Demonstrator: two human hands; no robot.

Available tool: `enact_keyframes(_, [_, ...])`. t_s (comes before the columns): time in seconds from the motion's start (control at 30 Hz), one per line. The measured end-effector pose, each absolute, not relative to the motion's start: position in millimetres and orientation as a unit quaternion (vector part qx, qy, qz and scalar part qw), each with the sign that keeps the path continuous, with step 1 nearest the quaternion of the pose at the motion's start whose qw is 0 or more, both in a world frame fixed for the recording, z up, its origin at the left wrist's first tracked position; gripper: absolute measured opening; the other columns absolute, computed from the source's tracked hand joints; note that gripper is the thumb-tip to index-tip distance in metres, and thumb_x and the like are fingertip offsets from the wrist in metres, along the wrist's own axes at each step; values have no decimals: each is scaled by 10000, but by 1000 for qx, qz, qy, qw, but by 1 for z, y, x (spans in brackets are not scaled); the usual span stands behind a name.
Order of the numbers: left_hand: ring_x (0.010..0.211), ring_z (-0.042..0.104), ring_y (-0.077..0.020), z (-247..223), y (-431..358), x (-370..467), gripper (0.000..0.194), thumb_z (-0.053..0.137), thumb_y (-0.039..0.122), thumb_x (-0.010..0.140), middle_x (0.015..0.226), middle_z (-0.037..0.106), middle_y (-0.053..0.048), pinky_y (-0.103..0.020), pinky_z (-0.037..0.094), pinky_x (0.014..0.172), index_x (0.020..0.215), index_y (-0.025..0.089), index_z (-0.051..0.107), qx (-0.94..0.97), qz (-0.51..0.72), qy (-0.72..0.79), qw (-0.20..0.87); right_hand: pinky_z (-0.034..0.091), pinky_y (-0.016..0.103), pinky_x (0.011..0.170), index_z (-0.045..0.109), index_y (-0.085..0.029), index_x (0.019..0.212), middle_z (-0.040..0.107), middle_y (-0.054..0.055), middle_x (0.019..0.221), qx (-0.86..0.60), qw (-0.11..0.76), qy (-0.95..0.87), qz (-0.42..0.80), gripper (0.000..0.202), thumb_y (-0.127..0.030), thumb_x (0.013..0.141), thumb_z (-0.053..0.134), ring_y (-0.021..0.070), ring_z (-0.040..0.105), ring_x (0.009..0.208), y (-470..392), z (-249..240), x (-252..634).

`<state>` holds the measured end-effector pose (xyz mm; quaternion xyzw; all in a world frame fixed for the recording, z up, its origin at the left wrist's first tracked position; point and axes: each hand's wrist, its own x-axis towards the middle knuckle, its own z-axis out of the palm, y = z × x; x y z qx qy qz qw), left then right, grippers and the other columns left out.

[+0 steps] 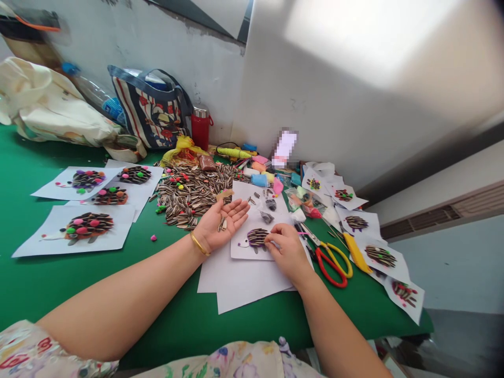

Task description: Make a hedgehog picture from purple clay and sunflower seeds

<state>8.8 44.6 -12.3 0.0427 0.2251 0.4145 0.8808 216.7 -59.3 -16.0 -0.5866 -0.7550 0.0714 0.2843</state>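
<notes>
My left hand (221, 227) is held palm up with its fingers stretched out, and a few sunflower seeds (222, 224) lie loose in the palm. In front of me is a white sheet (241, 249) bearing a hedgehog figure (258, 238) with a purple base, a pale snout and rows of striped seeds on its back. The thumb and forefinger of my right hand (289, 249) are pinched together at the hedgehog's right edge; whatever is between them is hidden. Beyond my left hand spreads a large heap of sunflower seeds (189, 197).
Finished-looking seed hedgehogs on paper lie at left (88, 231) and right (381, 256). Red-and-yellow scissors (331, 262) and a yellow-handled tool (356, 252) are beside my right hand. Clay packets (260, 180), a phone (284, 149), a red flask (200, 128) and bags (151, 110) stand along the wall.
</notes>
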Motion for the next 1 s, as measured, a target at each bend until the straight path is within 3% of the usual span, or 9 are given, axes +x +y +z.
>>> enact_keyframes(0.2, [1213, 588, -269, -10, 44, 9, 446, 310, 405, 1020, 1201, 655, -186, -406, 512, 987, 1158, 92, 596, 40, 416, 233, 878, 455, 402, 851, 713, -219, 806, 588, 61, 922, -582, 284, -759, 68, 118, -130, 819, 636, 226, 537, 909, -59, -17, 218])
enact_keyframes(0.5, [1235, 571, -274, -10, 38, 10, 455, 319, 423, 1013, 1254, 628, -192, -403, 500, 1002, 1187, 99, 587, 39, 395, 201, 895, 455, 385, 855, 693, -222, 906, 581, 65, 961, -563, 354, -745, 48, 113, -183, 873, 592, 217, 543, 939, -64, 0, 200])
enact_keyframes(0.77, [1154, 626, -259, -7, 25, 18, 538, 255, 456, 1014, 1212, 649, -204, -388, 494, 1003, 1198, 83, 596, 70, 366, 215, 903, 414, 395, 844, 687, -246, 1000, 649, 62, 970, -484, 264, -834, 26, 159, -257, 918, 551, 232, 541, 948, -50, 15, 145])
enact_keyframes(1.0, [1072, 658, -245, -5, 24, 17, 523, 264, 466, 1009, 1179, 673, -155, -402, 509, 972, 1258, 131, 579, 69, 347, 196, 915, 408, 399, 844, 694, -208, 853, 651, 78, 904, -479, 271, -835, -2, 183, -241, 908, 522, 232, 546, 906, -29, 16, 124])
